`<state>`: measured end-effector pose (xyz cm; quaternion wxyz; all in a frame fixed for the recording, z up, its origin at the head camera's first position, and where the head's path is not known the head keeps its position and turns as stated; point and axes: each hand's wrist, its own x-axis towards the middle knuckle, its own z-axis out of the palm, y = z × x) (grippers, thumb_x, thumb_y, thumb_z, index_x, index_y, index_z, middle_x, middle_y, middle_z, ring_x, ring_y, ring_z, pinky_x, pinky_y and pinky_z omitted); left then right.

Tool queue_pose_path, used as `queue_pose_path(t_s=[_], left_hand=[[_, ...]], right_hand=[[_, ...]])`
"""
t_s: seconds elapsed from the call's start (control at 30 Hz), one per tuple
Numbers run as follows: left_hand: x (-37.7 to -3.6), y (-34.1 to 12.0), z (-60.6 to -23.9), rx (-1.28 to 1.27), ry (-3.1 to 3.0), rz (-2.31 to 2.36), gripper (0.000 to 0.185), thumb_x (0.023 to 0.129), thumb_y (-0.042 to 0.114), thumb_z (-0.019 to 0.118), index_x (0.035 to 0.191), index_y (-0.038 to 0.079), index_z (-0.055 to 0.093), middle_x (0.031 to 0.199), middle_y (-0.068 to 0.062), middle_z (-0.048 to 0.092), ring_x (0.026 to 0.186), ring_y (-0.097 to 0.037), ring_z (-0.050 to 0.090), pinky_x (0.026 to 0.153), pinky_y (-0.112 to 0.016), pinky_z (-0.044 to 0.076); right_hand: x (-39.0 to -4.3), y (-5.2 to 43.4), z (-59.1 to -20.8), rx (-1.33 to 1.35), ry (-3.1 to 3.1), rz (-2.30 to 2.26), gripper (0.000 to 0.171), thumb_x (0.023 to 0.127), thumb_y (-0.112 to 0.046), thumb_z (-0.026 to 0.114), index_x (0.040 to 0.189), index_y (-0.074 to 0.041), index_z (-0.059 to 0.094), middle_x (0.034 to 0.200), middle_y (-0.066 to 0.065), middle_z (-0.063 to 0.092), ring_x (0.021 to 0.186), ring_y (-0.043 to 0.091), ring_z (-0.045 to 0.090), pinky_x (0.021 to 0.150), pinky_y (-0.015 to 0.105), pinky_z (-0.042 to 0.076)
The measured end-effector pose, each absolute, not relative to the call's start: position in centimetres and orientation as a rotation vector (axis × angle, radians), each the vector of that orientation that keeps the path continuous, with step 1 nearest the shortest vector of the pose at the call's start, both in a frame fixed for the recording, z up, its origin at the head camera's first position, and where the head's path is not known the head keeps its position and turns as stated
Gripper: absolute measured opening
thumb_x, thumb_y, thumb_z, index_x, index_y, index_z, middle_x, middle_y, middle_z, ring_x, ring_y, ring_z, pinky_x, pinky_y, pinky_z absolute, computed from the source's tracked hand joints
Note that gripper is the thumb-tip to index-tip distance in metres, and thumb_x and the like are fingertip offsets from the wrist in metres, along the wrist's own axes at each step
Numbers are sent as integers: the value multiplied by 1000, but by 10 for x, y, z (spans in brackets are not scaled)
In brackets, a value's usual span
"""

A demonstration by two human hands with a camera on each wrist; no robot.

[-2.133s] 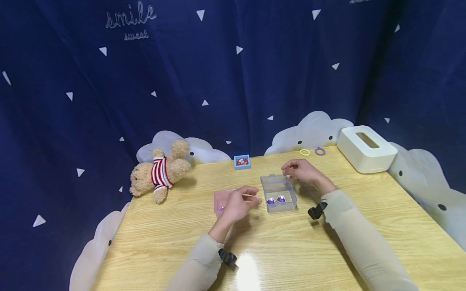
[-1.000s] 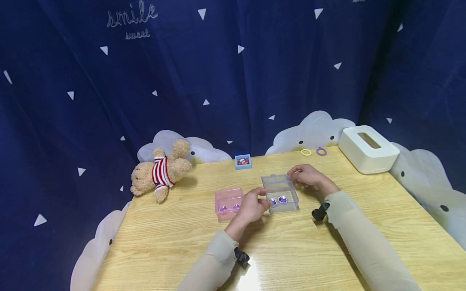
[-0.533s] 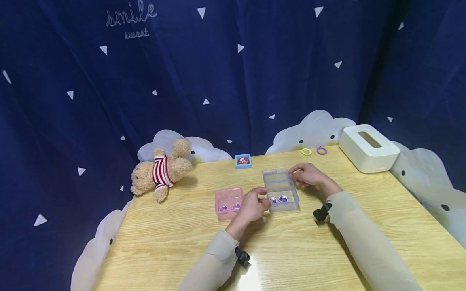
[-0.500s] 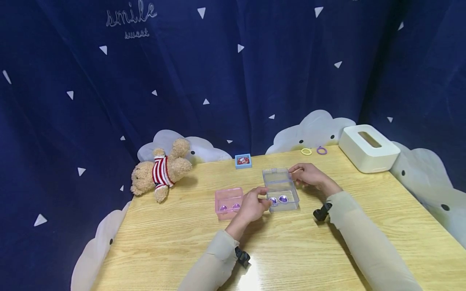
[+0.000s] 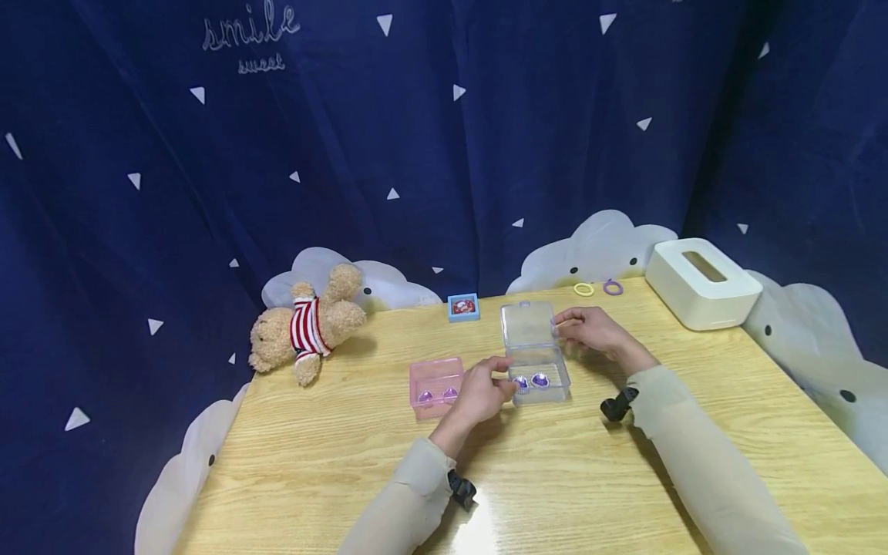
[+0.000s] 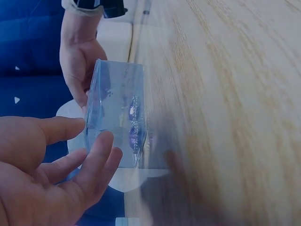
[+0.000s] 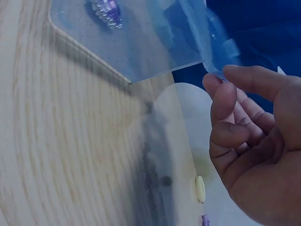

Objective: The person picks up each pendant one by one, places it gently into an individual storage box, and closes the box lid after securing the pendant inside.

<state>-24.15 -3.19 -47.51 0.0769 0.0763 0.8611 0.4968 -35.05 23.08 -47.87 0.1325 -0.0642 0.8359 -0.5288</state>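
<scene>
A clear plastic storage box point(image 5: 551, 391) with a hinged lid point(image 5: 527, 324) stands on the table, its lid tilted up at the back. Inside lie two purple gem pieces point(image 5: 539, 380) with pale beaded rims. My right hand point(image 5: 590, 330) pinches the lid's right edge between thumb and fingertips; the grip shows in the right wrist view. My left hand point(image 5: 480, 391) is at the box's left side, its loosely bent fingers point(image 6: 96, 155) touching or nearly touching the wall. Left of that hand sits an uncovered pink box point(image 5: 435, 370) holding two purple gem pieces point(image 5: 425, 396).
A teddy bear point(image 5: 305, 327) in a striped top lies at the left rear. A small blue-framed square point(image 5: 462, 307) is at the back edge. Further right are a yellow ring point(image 5: 583, 290), a purple ring point(image 5: 613, 287) and a white tissue box point(image 5: 704, 289). A dark curtain hangs behind.
My right hand has raised the clear box's lid from lying back to more upright. Earlier, my left hand moved right from the pink box to the clear box; it stays there.
</scene>
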Motion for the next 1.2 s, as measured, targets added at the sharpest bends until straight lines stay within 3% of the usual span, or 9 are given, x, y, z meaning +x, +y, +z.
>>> queue_pose_path(t_s=[0.27, 0.47, 0.77, 0.97, 1.2], left_hand=[[-242, -32, -476, 231, 2591, 1480, 49, 87, 10, 75, 134, 10, 61, 128, -12, 64, 85, -8, 68, 66, -20, 55], [-241, -31, -475, 226, 2605, 1461, 47, 87, 11, 75, 133, 11, 63, 127, -11, 65, 85, -8, 67, 66, -20, 54], [-240, -31, -473, 222, 2633, 1436, 44, 88, 11, 75, 130, 11, 64, 126, -11, 66, 86, -9, 67, 66, -20, 54], [-239, -31, -472, 210, 2627, 1428, 43, 89, 12, 75, 131, 11, 64, 128, -10, 65, 86, -9, 67, 66, -20, 54], [-241, -31, -474, 209, 2634, 1419, 40, 88, 13, 75, 126, 9, 65, 125, -11, 67, 84, -9, 68, 65, -21, 54]], right_hand=[[-343, 232, -465, -272, 2373, -1579, 29, 98, -16, 60, 119, 5, 58, 84, 1, 58, 66, 12, 52, 56, 26, 45], [-341, 238, -462, -326, 2287, -1599, 32, 101, -17, 55, 123, 7, 55, 93, 4, 66, 70, 11, 56, 61, 26, 48], [-333, 245, -455, -400, 2202, -1554, 31, 104, -24, 51, 116, 3, 61, 93, 5, 72, 67, 9, 58, 57, 22, 40], [-326, 245, -451, -421, 2276, -1434, 30, 100, -28, 59, 114, -2, 65, 93, 4, 69, 70, 10, 57, 60, 26, 46], [-321, 242, -453, -439, 2280, -1369, 29, 95, -20, 68, 116, -1, 65, 83, 2, 60, 66, 12, 53, 55, 22, 44]])
